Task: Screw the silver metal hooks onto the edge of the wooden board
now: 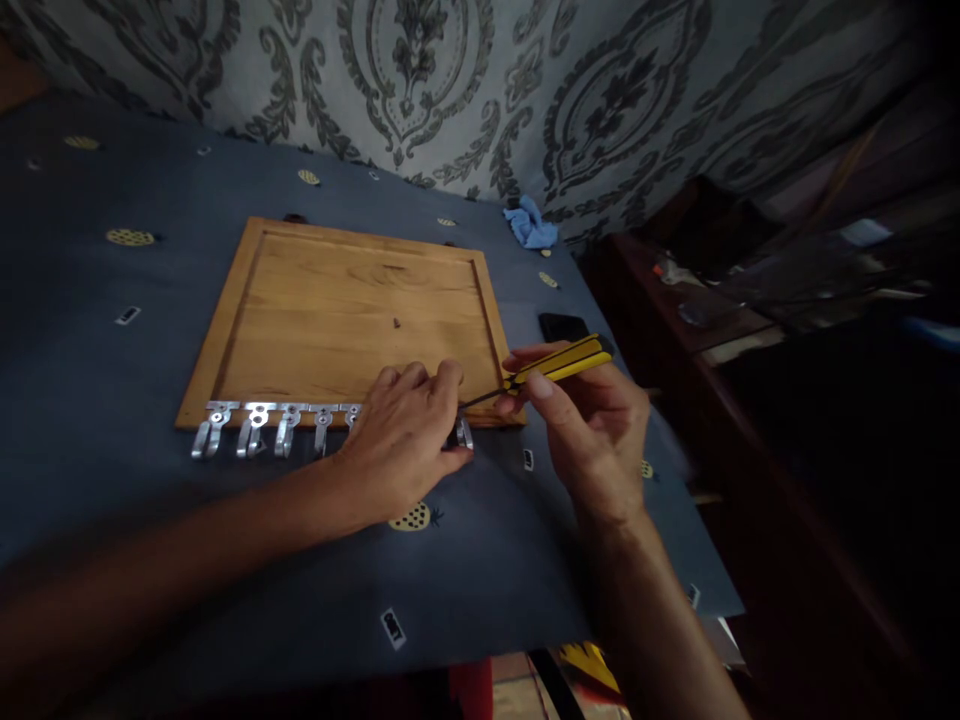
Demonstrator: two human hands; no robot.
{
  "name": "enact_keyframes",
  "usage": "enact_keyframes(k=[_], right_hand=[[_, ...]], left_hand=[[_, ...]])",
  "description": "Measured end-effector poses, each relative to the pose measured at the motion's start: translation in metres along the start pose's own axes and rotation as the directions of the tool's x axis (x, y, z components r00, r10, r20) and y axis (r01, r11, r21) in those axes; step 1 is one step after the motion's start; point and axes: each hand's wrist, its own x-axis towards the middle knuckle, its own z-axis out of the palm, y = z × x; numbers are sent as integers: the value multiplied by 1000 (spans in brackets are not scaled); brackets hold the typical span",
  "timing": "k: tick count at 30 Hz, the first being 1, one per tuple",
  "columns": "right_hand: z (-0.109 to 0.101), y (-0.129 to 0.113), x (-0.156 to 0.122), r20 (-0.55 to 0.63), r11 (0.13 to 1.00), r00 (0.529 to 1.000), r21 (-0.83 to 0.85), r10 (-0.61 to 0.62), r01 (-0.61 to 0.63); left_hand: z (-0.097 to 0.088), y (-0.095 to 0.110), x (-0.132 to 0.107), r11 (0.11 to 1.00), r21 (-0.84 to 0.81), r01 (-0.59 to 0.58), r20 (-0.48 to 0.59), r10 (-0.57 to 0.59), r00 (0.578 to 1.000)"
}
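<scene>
A framed wooden panel (352,310) lies flat on the table, and a metal strip of hooks (290,420) runs along its near edge. My left hand (401,435) rests over the right part of that strip, covering some hooks; its fingers curl down at the edge, and what they grip is hidden. In my right hand (589,420) is a screwdriver (559,366) with a yellow and black handle. Its shaft slants down left to the strip's right end, close by my left fingertips. The tip's exact contact is hard to see. A small dark bit, perhaps a screw (397,323), lies on the panel.
A blue-grey cloth with pineapple prints covers the table (150,260). Beyond the panel's far right corner sits a crumpled blue cloth (531,223). A dark flat object (564,327) lies right of the panel. Patterned wall covering rises behind; dark furniture (660,300) stands at right.
</scene>
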Motion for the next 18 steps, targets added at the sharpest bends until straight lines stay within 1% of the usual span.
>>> enact_keyframes(k=[2,4,9,14,18], right_hand=[[-1,-1,0,-5,1000,1000,-2,-4,4],[0,-1,0,-35,999,999,-53,-13,11],[4,-4,-1,-81,992,994,-111,-69,60],[6,-3,-4,-76,976,986,-171,-147,132],[5,0,-5,-75,966,984,-217,-161,142]], left_hand=[[1,-1,0,1000,1,-8,-18,8,1000],[2,-1,-1,1000,5,-10,-37,10,999],[4,-1,-2,1000,9,1,-51,-1,999],[5,-2,-2,1000,-6,-8,-64,7,998],[4,-2,-1,1000,-9,-3,-48,3,999]])
